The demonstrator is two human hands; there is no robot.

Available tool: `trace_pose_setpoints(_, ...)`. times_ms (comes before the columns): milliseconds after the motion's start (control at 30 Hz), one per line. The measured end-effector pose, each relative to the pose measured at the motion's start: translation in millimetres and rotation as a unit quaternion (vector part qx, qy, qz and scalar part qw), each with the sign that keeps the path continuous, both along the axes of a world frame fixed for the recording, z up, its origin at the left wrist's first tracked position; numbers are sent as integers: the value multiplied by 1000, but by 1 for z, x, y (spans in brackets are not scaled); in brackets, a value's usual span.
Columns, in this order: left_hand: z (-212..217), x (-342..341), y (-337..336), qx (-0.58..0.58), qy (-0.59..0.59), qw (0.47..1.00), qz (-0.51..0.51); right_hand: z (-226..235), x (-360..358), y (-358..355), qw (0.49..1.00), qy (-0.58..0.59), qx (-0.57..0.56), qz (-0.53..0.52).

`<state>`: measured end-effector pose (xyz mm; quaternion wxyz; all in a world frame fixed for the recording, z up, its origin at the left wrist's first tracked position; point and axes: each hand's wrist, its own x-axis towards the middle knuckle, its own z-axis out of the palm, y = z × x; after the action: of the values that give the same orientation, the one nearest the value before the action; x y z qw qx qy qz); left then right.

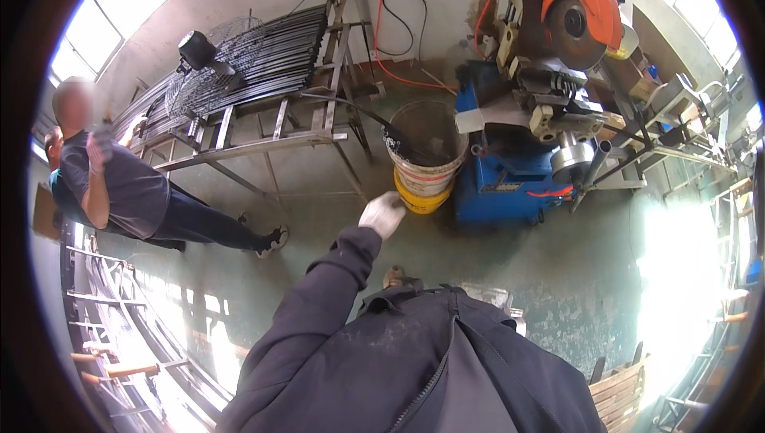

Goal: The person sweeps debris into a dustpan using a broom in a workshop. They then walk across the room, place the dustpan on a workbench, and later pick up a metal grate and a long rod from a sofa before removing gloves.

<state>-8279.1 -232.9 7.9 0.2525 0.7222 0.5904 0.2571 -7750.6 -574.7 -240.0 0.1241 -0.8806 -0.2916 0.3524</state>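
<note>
My left hand, in a whitish work glove, reaches forward at the end of a dark sleeve. It shows mainly from the back, so its fingers are too hidden to tell whether they hold anything. Just beyond it stands a yellow bucket with a dirty white bucket set in it; whether the glove touches the yellow one, I cannot tell. A dark bar slants from the rack into the white bucket. My right hand is out of sight.
A metal rack carries dark bars and a wire-caged fan. On the right, a cut-off saw with an orange guard stands behind a blue machine base. Another person stands left; a red hose hangs behind.
</note>
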Motion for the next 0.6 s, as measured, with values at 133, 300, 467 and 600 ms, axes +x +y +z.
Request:
trace_pose_setpoints(133,26,34,33,-34,11,999,-5,67,-28,17,996,33,68,-53)
trace_pose_setpoints(300,10,45,-14,-148,12,989,-14,153,-50,43,974,160,87,-137)
trace_pose_setpoints(467,-14,70,-102,-289,-96,950,-74,182,-73,82,963,260,73,-28)
trace_pose_setpoints(600,-15,104,-142,-422,-184,887,-22,189,-110,115,960,247,122,42)
